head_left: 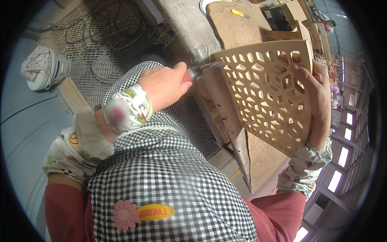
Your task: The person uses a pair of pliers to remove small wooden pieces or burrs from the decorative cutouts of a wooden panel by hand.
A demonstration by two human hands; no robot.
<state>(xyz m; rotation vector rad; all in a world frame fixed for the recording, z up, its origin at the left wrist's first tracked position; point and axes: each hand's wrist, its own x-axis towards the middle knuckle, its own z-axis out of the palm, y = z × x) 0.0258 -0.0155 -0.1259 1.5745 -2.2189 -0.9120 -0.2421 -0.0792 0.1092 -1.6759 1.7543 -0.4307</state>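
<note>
My left hand (166,86) is closed around a red-handled tool (188,75) with a metal collar and a narrow metal end. The metal end meets or passes close to the upper left edge of a tan, curved panel (264,86) cut through with many-sided holes; whether it touches, I cannot tell. My right hand (316,86) grips this panel by its right edge. Its thumb lies on the near face and some fingers are hidden behind. The panel is held tilted above the corner of a worn, board-topped workbench (262,165).
On the bench's far part lie a brown board (229,28) and a yellow utility knife (240,13), near an open cardboard box (293,15). At left a white bucket (60,68) holds cloth. Cables (86,44) run over the lattice floor mats (117,14). Other people are far off at right.
</note>
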